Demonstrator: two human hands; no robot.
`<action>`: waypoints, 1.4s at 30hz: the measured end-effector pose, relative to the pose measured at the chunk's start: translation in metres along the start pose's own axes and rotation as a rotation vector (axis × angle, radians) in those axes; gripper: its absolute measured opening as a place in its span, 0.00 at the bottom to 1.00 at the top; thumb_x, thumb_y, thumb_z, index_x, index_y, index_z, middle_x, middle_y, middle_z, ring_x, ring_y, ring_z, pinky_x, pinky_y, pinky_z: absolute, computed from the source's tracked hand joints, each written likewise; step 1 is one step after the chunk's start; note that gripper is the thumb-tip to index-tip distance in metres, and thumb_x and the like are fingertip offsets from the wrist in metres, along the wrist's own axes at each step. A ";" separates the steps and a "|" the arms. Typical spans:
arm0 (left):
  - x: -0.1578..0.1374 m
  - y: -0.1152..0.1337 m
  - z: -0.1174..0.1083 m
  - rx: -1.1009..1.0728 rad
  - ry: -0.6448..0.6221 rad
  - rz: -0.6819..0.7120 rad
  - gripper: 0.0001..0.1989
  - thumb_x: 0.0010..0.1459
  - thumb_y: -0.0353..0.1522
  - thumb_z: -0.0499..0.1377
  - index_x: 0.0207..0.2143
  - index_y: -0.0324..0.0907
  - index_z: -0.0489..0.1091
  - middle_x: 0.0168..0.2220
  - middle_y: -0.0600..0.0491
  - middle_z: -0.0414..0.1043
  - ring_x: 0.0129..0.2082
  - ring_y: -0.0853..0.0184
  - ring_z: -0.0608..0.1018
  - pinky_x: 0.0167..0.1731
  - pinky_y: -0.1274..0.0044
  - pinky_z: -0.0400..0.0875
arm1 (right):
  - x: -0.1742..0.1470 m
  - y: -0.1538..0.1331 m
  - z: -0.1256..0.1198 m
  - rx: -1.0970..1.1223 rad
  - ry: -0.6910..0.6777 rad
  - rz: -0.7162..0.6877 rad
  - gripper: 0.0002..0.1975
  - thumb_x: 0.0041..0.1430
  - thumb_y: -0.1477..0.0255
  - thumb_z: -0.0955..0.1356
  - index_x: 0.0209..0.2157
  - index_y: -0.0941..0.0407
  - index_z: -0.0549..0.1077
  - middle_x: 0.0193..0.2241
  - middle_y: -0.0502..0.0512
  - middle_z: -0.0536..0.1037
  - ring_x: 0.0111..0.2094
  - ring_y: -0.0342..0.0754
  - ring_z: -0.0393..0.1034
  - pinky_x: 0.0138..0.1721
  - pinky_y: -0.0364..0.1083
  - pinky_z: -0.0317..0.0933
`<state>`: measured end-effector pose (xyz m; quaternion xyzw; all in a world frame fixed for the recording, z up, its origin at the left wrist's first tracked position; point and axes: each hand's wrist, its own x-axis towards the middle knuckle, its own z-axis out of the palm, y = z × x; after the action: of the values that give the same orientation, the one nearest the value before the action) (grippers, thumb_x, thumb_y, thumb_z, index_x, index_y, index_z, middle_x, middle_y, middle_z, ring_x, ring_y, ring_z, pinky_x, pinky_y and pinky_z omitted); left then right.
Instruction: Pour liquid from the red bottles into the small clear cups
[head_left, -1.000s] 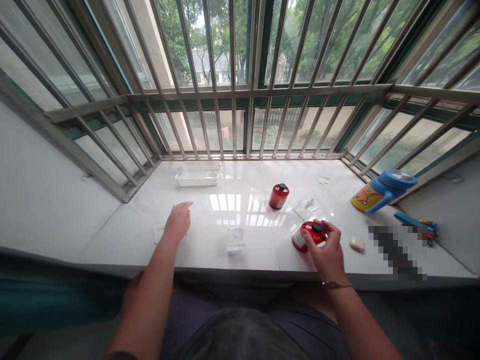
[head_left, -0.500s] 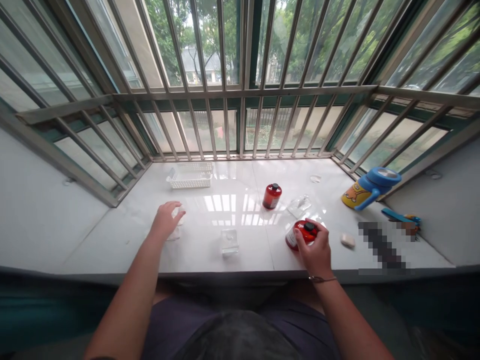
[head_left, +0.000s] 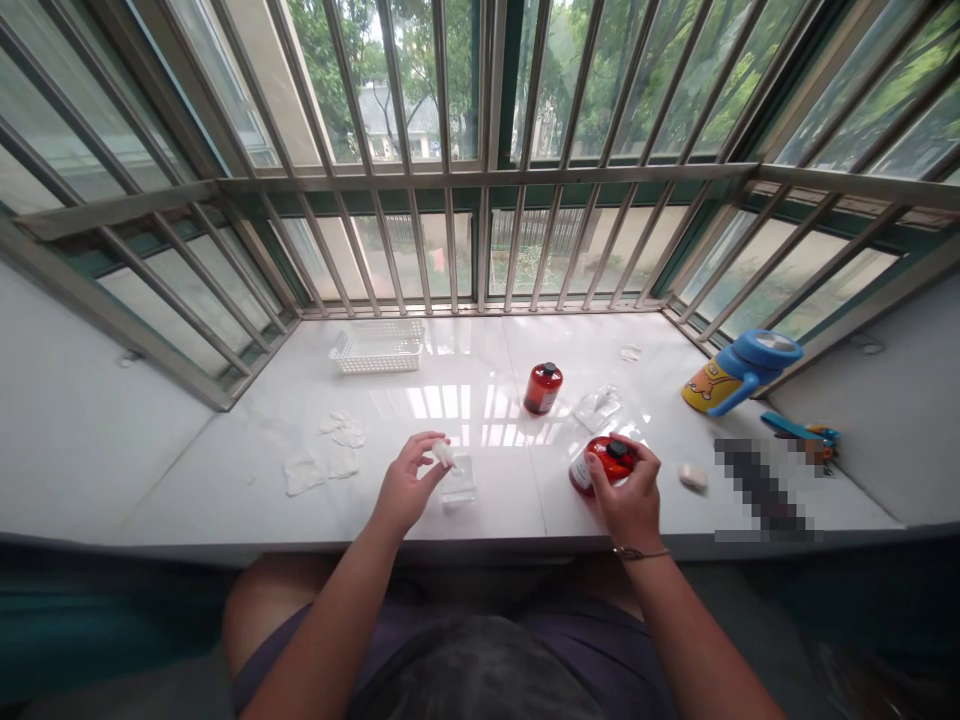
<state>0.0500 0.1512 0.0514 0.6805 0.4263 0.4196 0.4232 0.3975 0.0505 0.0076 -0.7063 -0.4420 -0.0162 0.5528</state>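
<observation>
In my left hand point(head_left: 409, 485) a small crumpled white tissue point(head_left: 443, 455) is pinched between thumb and fingers. It hangs just over the upper left of a small clear plastic box point(head_left: 458, 488). My right hand point(head_left: 628, 490) is wrapped around a red bottle point(head_left: 600, 465) with a black cap and white label, which rests upright near the front edge. A second red bottle point(head_left: 543, 388) stands behind it, untouched. Thin white tissue pieces point(head_left: 304, 474) lie flat and crumpled to the left of my left hand.
A white perforated basket point(head_left: 379, 350) sits at the back left. Clear plastic packaging point(head_left: 598, 406) lies behind the held bottle. To the right are a small pale block point(head_left: 692, 478), a blue and yellow flask point(head_left: 739, 372) and a blue strap point(head_left: 799, 432). Metal bars point(head_left: 480, 182) line the window.
My left hand has moved right from the tissue pieces to beside the clear box, now with a white tissue in its fingers. My right hand stays on the red bottle.
</observation>
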 end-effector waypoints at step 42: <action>-0.019 -0.037 0.026 0.000 -0.080 -0.154 0.24 0.57 0.38 0.72 0.53 0.50 0.70 0.66 0.48 0.72 0.68 0.53 0.72 0.71 0.56 0.61 | 0.001 0.009 0.002 -0.020 0.010 -0.028 0.33 0.62 0.55 0.75 0.62 0.53 0.67 0.59 0.65 0.75 0.53 0.60 0.76 0.57 0.62 0.70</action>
<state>0.0609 0.1375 0.0056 0.6619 0.4600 0.3585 0.4710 0.4030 0.0525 0.0009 -0.7055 -0.4488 -0.0319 0.5476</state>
